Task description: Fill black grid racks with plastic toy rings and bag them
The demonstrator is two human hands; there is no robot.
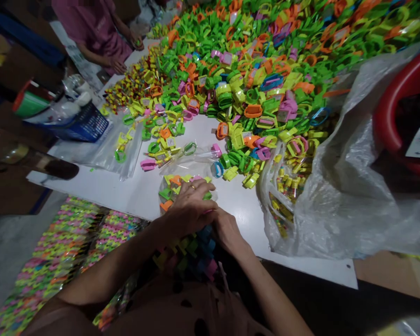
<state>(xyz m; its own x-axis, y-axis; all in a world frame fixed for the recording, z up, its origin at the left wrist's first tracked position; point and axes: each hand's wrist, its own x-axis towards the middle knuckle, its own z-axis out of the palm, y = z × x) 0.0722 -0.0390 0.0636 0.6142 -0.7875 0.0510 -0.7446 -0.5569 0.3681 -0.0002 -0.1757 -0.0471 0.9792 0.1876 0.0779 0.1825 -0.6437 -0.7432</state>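
Observation:
My left hand (192,205) lies curled over a small clear bag of coloured plastic pieces (173,186) at the near edge of the white table (133,186). Its fingers press down on the bag. My right hand (227,231) sits just behind it, fingers tucked under the left hand and closed on the same bag. A packed bundle of coloured pieces (192,254) rests between my wrists, below the table edge.
A huge heap of green, orange, yellow and pink plastic pieces (266,60) covers the far table. A large clear bag (339,196) lies right. A blue basket (84,123) stands left. Another person (101,32) works at the far left. Filled packs (52,261) lie below.

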